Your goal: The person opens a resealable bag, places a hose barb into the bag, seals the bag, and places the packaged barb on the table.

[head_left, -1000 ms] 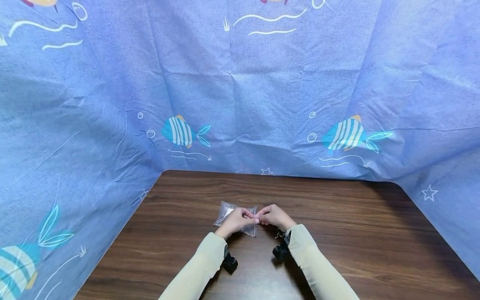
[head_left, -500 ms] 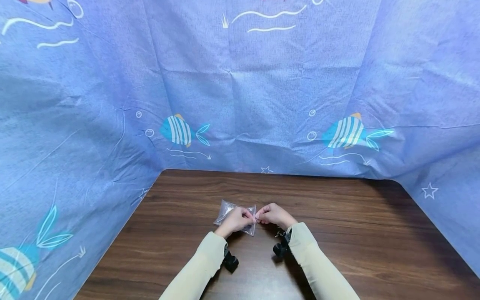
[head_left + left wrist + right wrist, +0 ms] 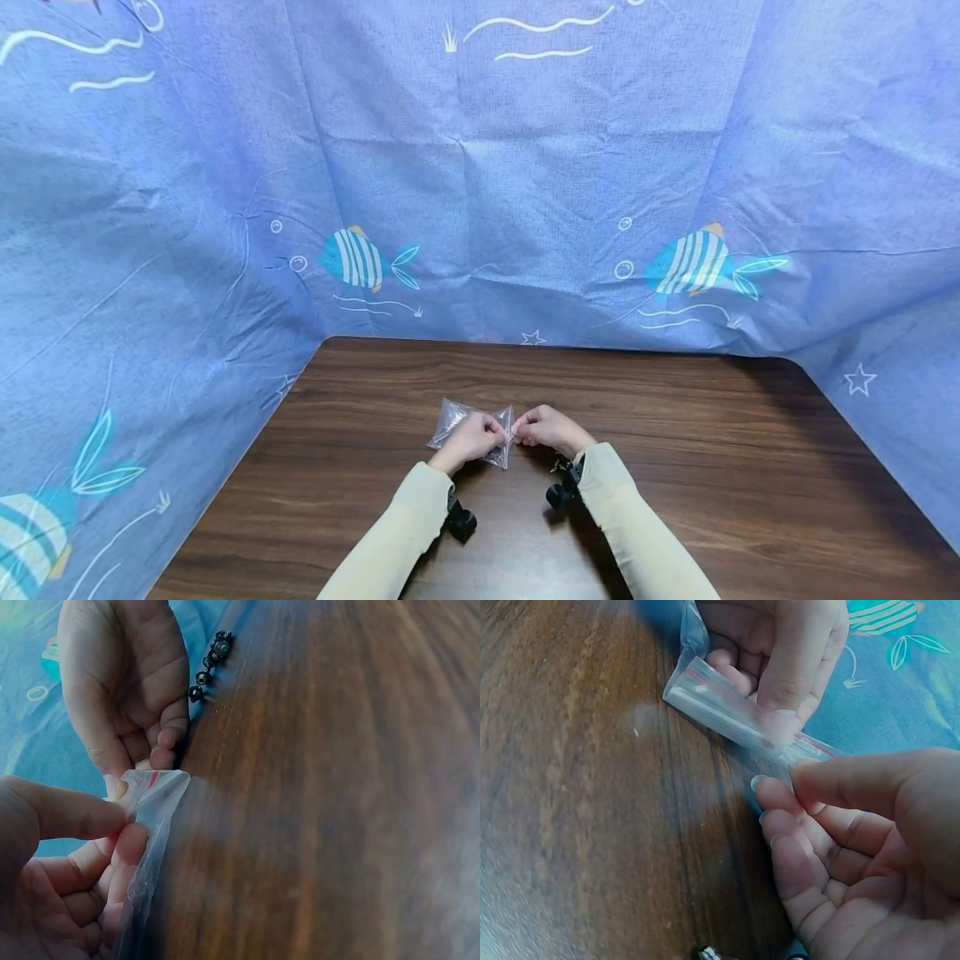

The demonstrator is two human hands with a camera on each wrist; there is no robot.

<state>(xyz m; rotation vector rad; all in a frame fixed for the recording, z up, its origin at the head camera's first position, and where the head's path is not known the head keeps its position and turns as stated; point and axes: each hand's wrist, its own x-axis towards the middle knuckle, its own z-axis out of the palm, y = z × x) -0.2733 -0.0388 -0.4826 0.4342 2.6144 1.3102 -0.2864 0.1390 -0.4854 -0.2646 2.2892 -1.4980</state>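
A clear zip-lock bag [image 3: 450,419] lies over the middle of the table, its zip edge facing right. Near that edge, my left hand [image 3: 471,437] pinches the bag between thumb and fingers and covers part of it. From the other side my right hand [image 3: 553,431] pinches the lip of the bag; its thumb [image 3: 847,784] and index finger meet there. A red line runs along the zip strip [image 3: 712,705] in the right wrist view. In the left wrist view, the bag's corner [image 3: 169,787] sticks out past both hands' fingertips.
The brown wooden table [image 3: 675,467] reaches back to a blue curtain [image 3: 540,208] printed with fish. Black wrist cameras are strapped under both wrists, and a dark beaded bracelet [image 3: 217,652] hangs at the right wrist.
Both hands have stayed at the bag's edge. The fingertips have drawn slightly apart, the left ones shifting a little left along with the bag's edge.
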